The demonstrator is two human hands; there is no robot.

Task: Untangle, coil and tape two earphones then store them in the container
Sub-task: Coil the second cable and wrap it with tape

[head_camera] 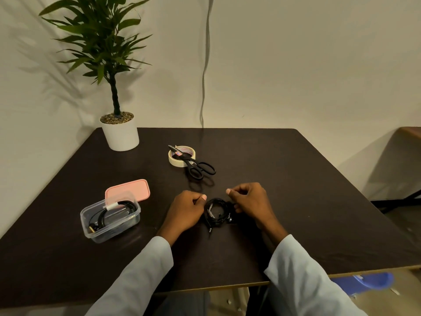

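A black earphone lies in a loose coil on the dark table, its plug trailing toward me. My left hand rests curled against the coil's left side and my right hand is curled on its right side; both seem to pinch the cable. To the left stands a clear plastic container with a coiled black earphone inside, bound by a strip of pale tape. The pink lid lies behind the container. A roll of masking tape sits farther back with black scissors resting across it.
A potted plant in a white pot stands at the table's back left corner. A grey cable hangs down the wall behind the table. The table's front edge is near my sleeves, with a blue object on the floor below right.
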